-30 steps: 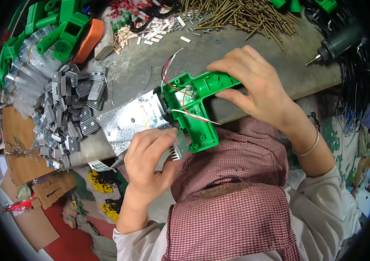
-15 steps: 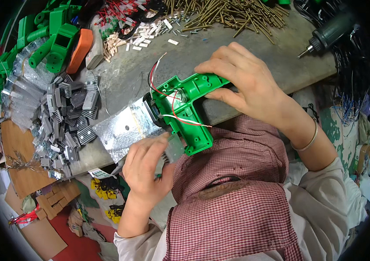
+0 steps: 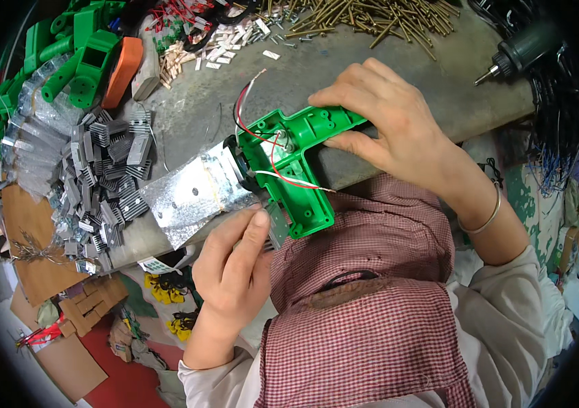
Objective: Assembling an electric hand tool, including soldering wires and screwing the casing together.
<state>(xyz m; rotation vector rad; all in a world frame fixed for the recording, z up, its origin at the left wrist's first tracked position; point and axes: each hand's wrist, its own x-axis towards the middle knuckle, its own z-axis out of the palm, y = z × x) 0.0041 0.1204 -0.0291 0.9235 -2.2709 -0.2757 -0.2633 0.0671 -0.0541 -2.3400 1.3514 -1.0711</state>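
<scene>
A green plastic housing half [image 3: 310,197], shaped like a drill body, lies open side up. My right hand [image 3: 391,115] grips its handle between thumb and fingers. Red, black and white wires [image 3: 296,182] run out of its hollow, past a small metal part. A shiny metal barrel wrapped in clear bubble film [image 3: 197,192] sticks out from its left end. Beside the housing's lower left edge, my left hand [image 3: 235,255] is closed, fingertips together, on a grey finned block [image 3: 278,230]. Fingers hide most of that block.
Grey finned blocks [image 3: 109,170] are heaped at the left, beside bubble-wrapped parts [image 3: 41,136] and green housings [image 3: 85,64]. Long brass-coloured screws [image 3: 378,20] and small white pieces [image 3: 218,51] lie at the back. A dark power screwdriver [image 3: 517,58] and black cables are at the right.
My left fingers have shifted over the grey finned block, which now shows less and sits closer against the housing. The right hand keeps its grip, with the housing nearly still.
</scene>
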